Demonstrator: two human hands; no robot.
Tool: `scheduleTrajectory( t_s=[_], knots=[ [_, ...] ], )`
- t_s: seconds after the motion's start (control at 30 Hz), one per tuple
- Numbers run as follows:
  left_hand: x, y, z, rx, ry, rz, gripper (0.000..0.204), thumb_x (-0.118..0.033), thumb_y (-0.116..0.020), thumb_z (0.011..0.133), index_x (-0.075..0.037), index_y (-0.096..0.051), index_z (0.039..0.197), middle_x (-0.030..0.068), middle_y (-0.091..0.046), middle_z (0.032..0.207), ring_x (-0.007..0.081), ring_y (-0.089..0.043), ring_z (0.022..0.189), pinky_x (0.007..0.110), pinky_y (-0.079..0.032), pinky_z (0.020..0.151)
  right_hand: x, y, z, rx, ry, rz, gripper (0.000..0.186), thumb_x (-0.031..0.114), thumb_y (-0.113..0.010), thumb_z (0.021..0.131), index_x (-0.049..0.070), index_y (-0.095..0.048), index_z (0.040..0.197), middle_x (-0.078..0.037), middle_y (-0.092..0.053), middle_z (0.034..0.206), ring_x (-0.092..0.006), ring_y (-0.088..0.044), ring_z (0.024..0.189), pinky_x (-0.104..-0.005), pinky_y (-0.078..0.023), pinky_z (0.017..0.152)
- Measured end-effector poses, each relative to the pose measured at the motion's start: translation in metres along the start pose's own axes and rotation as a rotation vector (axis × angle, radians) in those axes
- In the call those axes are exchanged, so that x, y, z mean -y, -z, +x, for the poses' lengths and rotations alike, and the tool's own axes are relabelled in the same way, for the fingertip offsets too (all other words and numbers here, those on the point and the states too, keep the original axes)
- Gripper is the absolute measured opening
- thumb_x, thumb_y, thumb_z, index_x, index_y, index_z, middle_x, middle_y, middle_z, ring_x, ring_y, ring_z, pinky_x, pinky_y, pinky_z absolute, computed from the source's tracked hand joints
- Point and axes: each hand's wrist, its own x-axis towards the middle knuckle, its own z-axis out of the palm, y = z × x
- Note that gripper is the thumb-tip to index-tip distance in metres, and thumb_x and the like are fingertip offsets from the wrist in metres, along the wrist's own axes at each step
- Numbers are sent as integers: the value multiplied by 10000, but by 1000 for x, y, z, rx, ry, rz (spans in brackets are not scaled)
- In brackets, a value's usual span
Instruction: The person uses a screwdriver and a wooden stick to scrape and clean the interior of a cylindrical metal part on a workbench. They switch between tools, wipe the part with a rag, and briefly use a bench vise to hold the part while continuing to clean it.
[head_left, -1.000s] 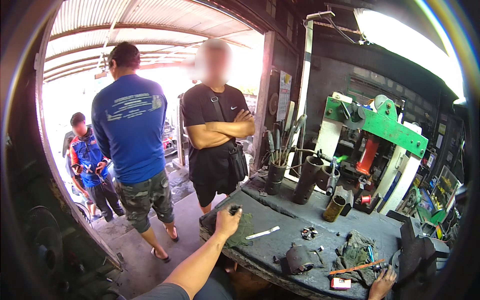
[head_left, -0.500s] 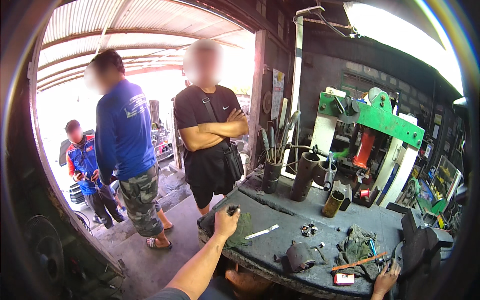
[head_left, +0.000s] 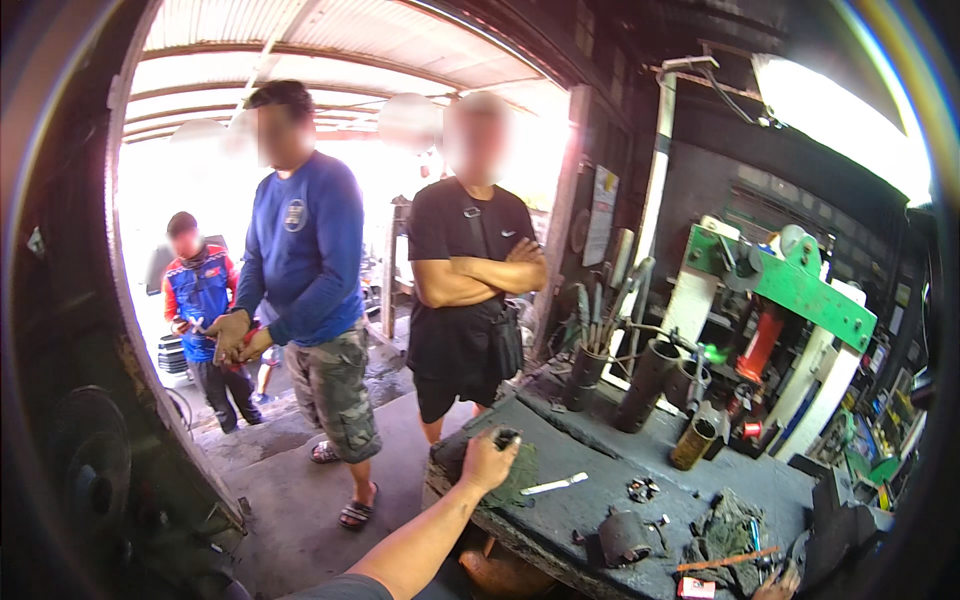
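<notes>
My left hand [head_left: 488, 462] reaches to the bench's near left corner, fingers curled round a small blackened part [head_left: 507, 437] with a dark hollow; its kind is unclear. Beside that hand lies a dark green cloth [head_left: 518, 475], with a white strip [head_left: 554, 484] to its right. At the lower right edge my right hand [head_left: 778, 584] shows only in part, blurred, so its grip cannot be made out. It is nearest to a crumpled dark rag [head_left: 728, 528], an orange-brown strip [head_left: 728, 560] and a small red-and-white box [head_left: 696, 588].
On the dark workbench [head_left: 590, 455] sit a cylindrical metal housing [head_left: 625, 538], a small round part [head_left: 642, 490] and upright metal tubes [head_left: 645, 385]. A green-and-white press frame [head_left: 790, 290] stands behind. Past the bench stand a person in black [head_left: 470, 290], one in blue [head_left: 310, 250] and another farther off [head_left: 200, 310].
My view has swung left, so the bench sits farther right and my right hand lower. The person in blue has turned toward the bench, hands together. My left hand keeps its hold.
</notes>
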Motion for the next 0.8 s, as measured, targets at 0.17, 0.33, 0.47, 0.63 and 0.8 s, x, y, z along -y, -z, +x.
scheduleTrajectory(
  t_s=[0.17,0.33,0.47,0.63,0.8],
  knots=[
    [1,1,-1,7,-50,11,221,-196,-801,1012,-6,-791,1123,202,-820,1054,371,-809,997,443,-616,879,0,-1,0,36,-28,-54,454,301,-681,1067,-41,-763,1354,-283,-783,1294,-475,-732,1159,-537,-566,1058],
    [1,0,-2,5,-27,-26,200,-176,-804,1013,-11,-791,1126,189,-821,1045,354,-810,979,437,-619,869,-4,-4,0,-1,2,-52,451,283,-683,1054,-37,-759,1363,-279,-790,1267,-473,-740,1123,-537,-576,1036],
    [3,-1,-3,-3,-56,-17,192,-164,-817,1010,-10,-791,1123,175,-824,1032,343,-811,955,427,-623,856,-2,-3,-1,-8,39,-92,463,294,-687,1061,-34,-754,1381,-274,-791,1269,-468,-742,1124,-532,-577,1033],
    [3,0,-4,-1,-33,-30,168,-146,-818,1012,-7,-791,1103,159,-827,991,279,-816,907,396,-618,833,1,-2,1,3,15,-57,475,321,-696,1069,-23,-758,1390,-269,-790,1289,-465,-741,1139,-524,-577,1040],
    [0,0,-6,-17,-24,-40,140,-125,-813,1012,-10,-786,1086,138,-830,972,238,-805,868,380,-612,812,-1,-5,1,-23,8,-74,455,319,-695,1071,2,-767,1389,-264,-792,1290,-459,-744,1140,-520,-580,1040]
  ],
)
